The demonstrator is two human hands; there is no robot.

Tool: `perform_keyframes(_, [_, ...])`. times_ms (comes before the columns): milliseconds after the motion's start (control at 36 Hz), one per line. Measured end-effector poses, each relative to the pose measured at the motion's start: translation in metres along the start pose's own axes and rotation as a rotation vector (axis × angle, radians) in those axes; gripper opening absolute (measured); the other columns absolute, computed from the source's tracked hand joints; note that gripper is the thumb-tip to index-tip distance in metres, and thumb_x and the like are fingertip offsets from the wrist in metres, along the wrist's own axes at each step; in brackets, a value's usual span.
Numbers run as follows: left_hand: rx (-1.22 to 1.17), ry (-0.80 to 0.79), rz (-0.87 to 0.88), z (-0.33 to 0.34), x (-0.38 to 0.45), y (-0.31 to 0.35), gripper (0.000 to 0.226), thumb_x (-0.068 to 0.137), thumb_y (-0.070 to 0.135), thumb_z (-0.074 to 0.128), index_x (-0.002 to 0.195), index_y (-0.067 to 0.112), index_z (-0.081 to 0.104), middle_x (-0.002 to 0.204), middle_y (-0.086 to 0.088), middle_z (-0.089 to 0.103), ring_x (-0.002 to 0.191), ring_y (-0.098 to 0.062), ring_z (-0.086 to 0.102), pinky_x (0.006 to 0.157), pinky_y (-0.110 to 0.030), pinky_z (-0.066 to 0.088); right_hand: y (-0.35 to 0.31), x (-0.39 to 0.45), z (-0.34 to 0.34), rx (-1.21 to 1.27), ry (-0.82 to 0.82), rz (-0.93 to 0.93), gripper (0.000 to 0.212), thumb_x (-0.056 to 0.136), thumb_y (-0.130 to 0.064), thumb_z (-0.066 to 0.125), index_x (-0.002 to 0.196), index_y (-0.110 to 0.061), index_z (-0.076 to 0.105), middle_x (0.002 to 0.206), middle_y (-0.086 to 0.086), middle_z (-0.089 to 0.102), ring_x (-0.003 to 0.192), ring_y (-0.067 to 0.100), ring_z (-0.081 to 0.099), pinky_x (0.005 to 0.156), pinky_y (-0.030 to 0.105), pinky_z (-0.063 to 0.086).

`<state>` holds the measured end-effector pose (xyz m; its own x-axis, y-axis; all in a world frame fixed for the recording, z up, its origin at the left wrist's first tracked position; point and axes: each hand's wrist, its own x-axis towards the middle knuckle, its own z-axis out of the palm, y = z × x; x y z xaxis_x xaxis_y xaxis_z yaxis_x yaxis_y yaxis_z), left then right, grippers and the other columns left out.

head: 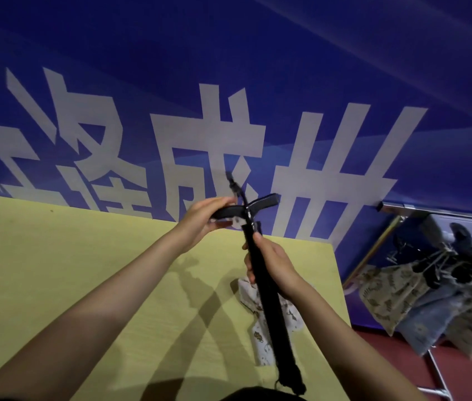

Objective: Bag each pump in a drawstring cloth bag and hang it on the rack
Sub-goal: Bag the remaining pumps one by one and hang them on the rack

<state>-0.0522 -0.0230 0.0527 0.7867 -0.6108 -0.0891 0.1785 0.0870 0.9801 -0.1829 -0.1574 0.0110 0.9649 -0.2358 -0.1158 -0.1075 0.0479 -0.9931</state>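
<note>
**One Pump in Hand, Bag Waiting Beneath**

A single black pump (pixel 266 287) is held above the yellow counter (pixel 69 285), its barrel running from the T-handle at 12 o'clock down to its foot at 6 o'clock. The left hand (pixel 203 224) is wrapped around the left arm of the T-handle, fingers closed over it. The right hand (pixel 272 264) is clasped round the upper barrel just below the handle. Holding it at two points likely steadies the long tool, perhaps to fold or tuck the handle and hose before bagging.

One patterned cloth bag (pixel 258 322) lies flat on the counter directly under the barrel, placed where the pump can be dropped into it; the pump is not yet inside.

At 3 o'clock a metal rack (pixel 443 212) stands against the blue banner wall (pixel 229 53). Several filled bags (pixel 397 296) hang from it bunched together; at least three, though overlap and blur prevent an exact count.
</note>
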Motion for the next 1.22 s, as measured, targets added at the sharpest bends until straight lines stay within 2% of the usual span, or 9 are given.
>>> perform_keyframes(139, [0.079, 0.035, -0.104, 0.004, -0.001, -0.024, 0.031, 0.100, 0.028, 0.046, 0.117, 0.007, 0.062, 0.103, -0.011, 0.063, 0.093, -0.022, 0.061, 0.078, -0.031, 0.055, -0.008, 0.006, -0.014, 0.059, 0.206, 0.003, 0.038, 0.099, -0.041, 0.045, 0.095, -0.004, 0.054, 0.066, 0.012, 0.060, 0.055, 0.026, 0.063, 0.055, 0.033, 0.054])
perform_keyframes(250, [0.250, -0.108, -0.220, 0.017, -0.012, -0.049, 0.037, 0.100, 0.038, 0.042, 0.122, 0.013, 0.060, 0.112, -0.012, 0.064, 0.102, -0.025, 0.062, 0.081, -0.032, 0.054, -0.008, 0.008, -0.030, 0.108, 0.268, 0.010, 0.025, 0.096, -0.031, 0.056, 0.093, -0.008, 0.049, 0.065, 0.010, 0.059, 0.061, 0.029, 0.063, 0.066, 0.042, 0.055])
perform_keyframes(417, [0.431, -0.267, -0.393, 0.047, -0.022, -0.079, 0.049, 0.101, 0.050, 0.027, 0.122, 0.019, 0.059, 0.114, -0.008, 0.067, 0.107, -0.021, 0.062, 0.087, -0.029, 0.050, -0.004, 0.003, -0.053, 0.209, 0.420, -0.040, 0.009, 0.089, -0.007, 0.056, 0.091, -0.007, 0.048, 0.055, 0.002, 0.057, 0.056, 0.021, 0.057, 0.066, 0.040, 0.048])
perform_keyframes(528, [0.608, -0.215, -0.453, 0.051, -0.023, -0.099, 0.050, 0.103, 0.045, 0.024, 0.124, 0.017, 0.058, 0.120, -0.008, 0.062, 0.110, -0.023, 0.058, 0.091, -0.033, 0.044, -0.002, -0.004, -0.072, 0.426, 0.577, -0.077, 0.014, 0.088, 0.000, 0.053, 0.081, -0.009, 0.045, 0.053, -0.001, 0.055, 0.055, 0.017, 0.054, 0.063, 0.035, 0.046])
perform_keyframes(611, [0.732, -0.156, -0.513, 0.041, -0.027, -0.118, 0.051, 0.101, 0.049, 0.025, 0.125, 0.018, 0.058, 0.117, -0.007, 0.060, 0.102, -0.024, 0.059, 0.080, -0.030, 0.045, 0.003, -0.008, -0.088, 0.569, 0.662, -0.089, 0.013, 0.088, -0.001, 0.053, 0.085, -0.009, 0.045, 0.055, 0.000, 0.054, 0.058, 0.018, 0.055, 0.065, 0.034, 0.047])
perform_keyframes(722, [0.477, -0.104, -0.674, 0.033, -0.037, -0.136, 0.047, 0.098, 0.054, 0.033, 0.114, 0.016, 0.056, 0.102, -0.008, 0.059, 0.077, -0.025, 0.062, 0.074, -0.033, 0.056, 0.019, -0.012, -0.107, 0.718, 0.687, -0.085, 0.010, 0.088, -0.003, 0.055, 0.088, -0.008, 0.046, 0.065, 0.005, 0.050, 0.059, 0.018, 0.056, 0.066, 0.032, 0.048])
perform_keyframes(861, [0.198, 0.060, -0.609, 0.040, -0.037, -0.137, 0.030, 0.100, 0.034, 0.046, 0.099, 0.009, 0.062, 0.098, -0.013, 0.061, 0.092, -0.029, 0.060, 0.079, -0.038, 0.049, 0.033, -0.013, -0.104, 0.889, 0.693, -0.080, 0.016, 0.088, -0.004, 0.051, 0.074, -0.010, 0.048, 0.062, 0.003, 0.047, 0.057, 0.018, 0.051, 0.066, 0.030, 0.046])
perform_keyframes(972, [0.163, 0.099, -0.653, 0.039, -0.030, -0.129, 0.027, 0.098, 0.034, 0.050, 0.103, 0.009, 0.057, 0.090, -0.013, 0.059, 0.081, -0.030, 0.059, 0.070, -0.037, 0.047, 0.038, -0.012, -0.100, 0.955, 0.712, -0.094, 0.017, 0.089, -0.004, 0.050, 0.073, -0.011, 0.046, 0.062, 0.003, 0.046, 0.058, 0.018, 0.049, 0.064, 0.030, 0.046])
perform_keyframes(1222, [0.948, -0.075, -0.678, 0.056, -0.013, -0.112, 0.060, 0.093, 0.061, 0.032, 0.099, 0.008, 0.059, 0.093, -0.010, 0.065, 0.077, -0.025, 0.069, 0.080, -0.032, 0.058, 0.034, -0.009, -0.114, 1.002, 0.707, -0.150, 0.016, 0.087, -0.002, 0.048, 0.073, -0.009, 0.049, 0.065, 0.005, 0.049, 0.060, 0.019, 0.051, 0.068, 0.030, 0.046])
